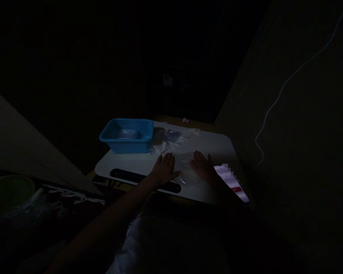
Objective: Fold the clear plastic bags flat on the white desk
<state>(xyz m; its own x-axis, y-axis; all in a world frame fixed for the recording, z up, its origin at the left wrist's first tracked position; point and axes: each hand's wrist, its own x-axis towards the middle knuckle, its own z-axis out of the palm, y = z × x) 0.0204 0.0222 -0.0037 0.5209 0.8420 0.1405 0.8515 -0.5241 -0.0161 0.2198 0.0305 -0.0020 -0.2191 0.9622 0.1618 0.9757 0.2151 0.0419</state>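
With left hand [163, 169] and right hand [201, 165] spread flat, fingers open, on what seems a clear plastic bag [185, 171], we should press evenly outward

Tub [127, 135] behind-left on table [131, 161] — phone [231, 182] right.

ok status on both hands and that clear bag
Left hand and right hand flat, open, pressing clear bag on table. Blue tub behind, phone at right.
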